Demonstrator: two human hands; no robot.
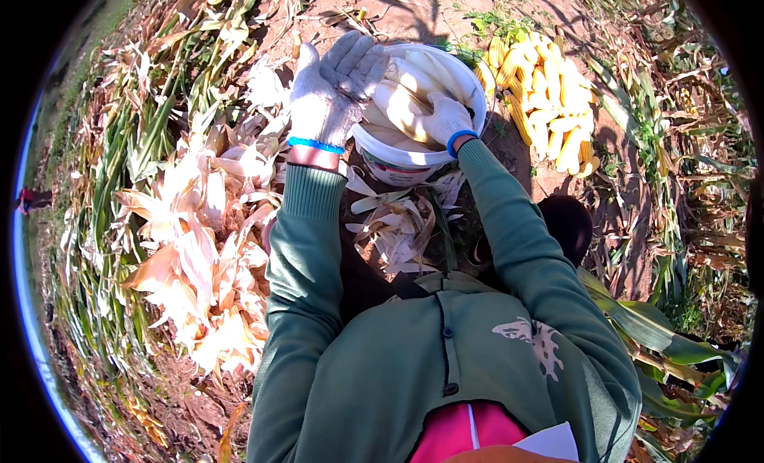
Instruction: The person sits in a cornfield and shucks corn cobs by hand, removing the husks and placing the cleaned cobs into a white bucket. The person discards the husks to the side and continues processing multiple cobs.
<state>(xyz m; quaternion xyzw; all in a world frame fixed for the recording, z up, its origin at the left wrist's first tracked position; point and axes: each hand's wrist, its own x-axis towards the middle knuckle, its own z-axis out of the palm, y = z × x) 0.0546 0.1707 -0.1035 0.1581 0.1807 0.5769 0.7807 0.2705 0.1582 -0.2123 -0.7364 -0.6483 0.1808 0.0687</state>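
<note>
head view: left fisheye of a head-worn pair | faces steeply down over the green jacket [374,343], upright | jacket near, filling the lower middle | left hand [334,93], right hand [447,122] and white bucket [394,156] a little farther, above centre | wide field: sky strip [32,328] bends along left rim, black corners

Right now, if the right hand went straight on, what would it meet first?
Likely pale-husked corn in the white bucket; the right hand seems to touch it, though depth is unclear.
</note>
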